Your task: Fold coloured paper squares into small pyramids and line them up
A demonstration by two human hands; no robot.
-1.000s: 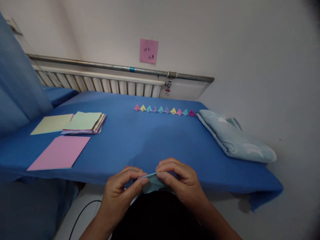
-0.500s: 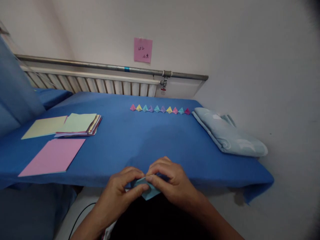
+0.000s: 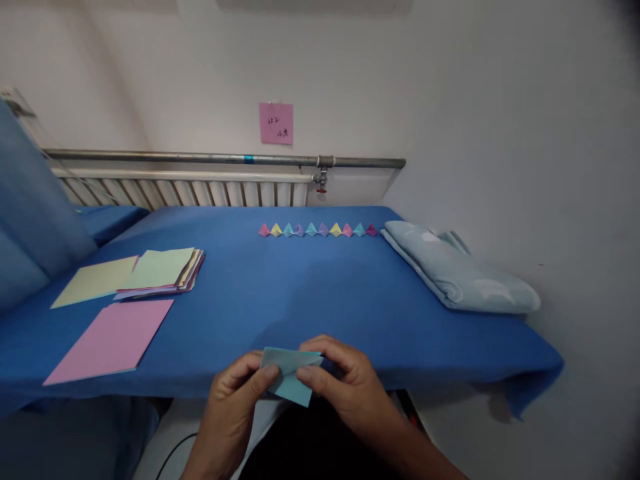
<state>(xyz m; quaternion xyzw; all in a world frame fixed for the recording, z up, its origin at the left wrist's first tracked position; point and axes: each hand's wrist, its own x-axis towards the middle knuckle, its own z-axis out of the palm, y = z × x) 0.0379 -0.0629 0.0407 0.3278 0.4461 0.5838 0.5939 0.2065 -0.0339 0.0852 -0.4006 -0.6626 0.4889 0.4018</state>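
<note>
Light-blue paper: folded, held in both hands, near edge of blue cloth

Light-blue paper (image 3: 289, 381), small piece, folded in layers. Seeing it from here: broad face turned up toward the holder, tilted, not flat. Top edge straight, close to level. Right end narrows to a pointed flap, layer edges showing there. One corner points down, lower right. Left hand (image 3: 234, 399) has its thumb on the left part of the face, right hand (image 3: 351, 392) its thumb by the flap; both cover some of the folds. Position: held up at the near edge of the blue cloth (image 3: 240, 300), about midway along. Underside hidden.
</note>
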